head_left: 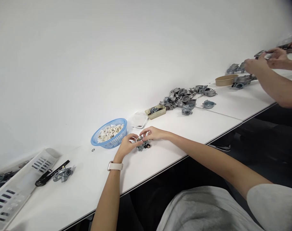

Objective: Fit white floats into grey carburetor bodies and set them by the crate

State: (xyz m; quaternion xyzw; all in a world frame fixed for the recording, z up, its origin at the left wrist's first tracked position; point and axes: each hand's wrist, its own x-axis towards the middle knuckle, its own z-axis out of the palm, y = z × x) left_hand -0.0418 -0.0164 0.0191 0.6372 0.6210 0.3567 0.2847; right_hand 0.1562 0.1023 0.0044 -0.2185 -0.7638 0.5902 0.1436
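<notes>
A small grey metal carburetor (143, 147) with a brass-coloured round end rests on the white table in front of me. My left hand (127, 146) holds it from the left side, fingers curled over its top. From the right, my right hand (152, 133) reaches onto the same part, with thumb and fingertips closed at its upper side. Whether a tiny piece sits between those fingertips is hidden. Just behind my left hand stands a blue plastic basket (114, 146) filled with white plastic pieces. A small black ring (93, 150) lies beside the basket.
Behind my hands are a clear bag (137, 119) and a yellowish tray (157, 114) of small parts. Further right lies a heap of metal castings (181, 98). A white crate (21, 189), a black watch (43, 179) and another casting (62, 174) are at left. A co-worker's hands (261, 64) work far right.
</notes>
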